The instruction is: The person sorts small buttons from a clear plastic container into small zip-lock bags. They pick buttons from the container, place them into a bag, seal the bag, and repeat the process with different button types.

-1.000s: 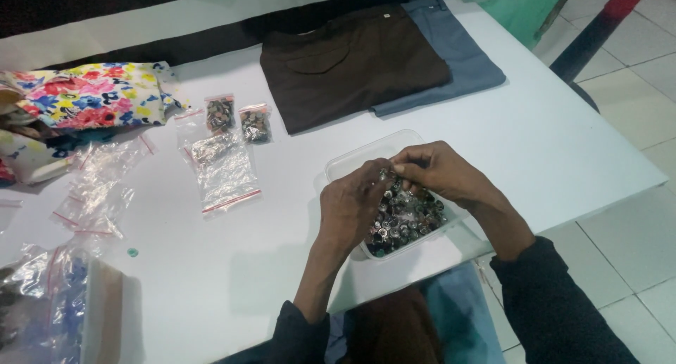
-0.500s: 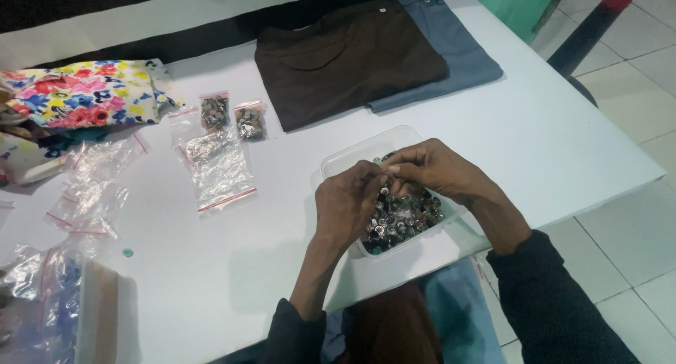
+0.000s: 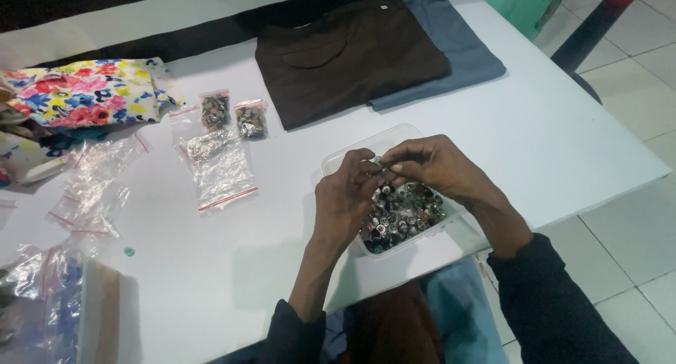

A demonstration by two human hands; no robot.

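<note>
Pinching one small pale button between my left hand and right hand above the clear tub of buttons, I risk fumbling it onto the white table, fingertip grip being slight.

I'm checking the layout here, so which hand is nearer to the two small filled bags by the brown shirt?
Left. The left hand is over the tub's near-left side, closer to the small filled bags; the right hand sits farther right above the tub.

Two small filled zip bags mid-table; clear empty red-striped bags beside, leftward.
</note>
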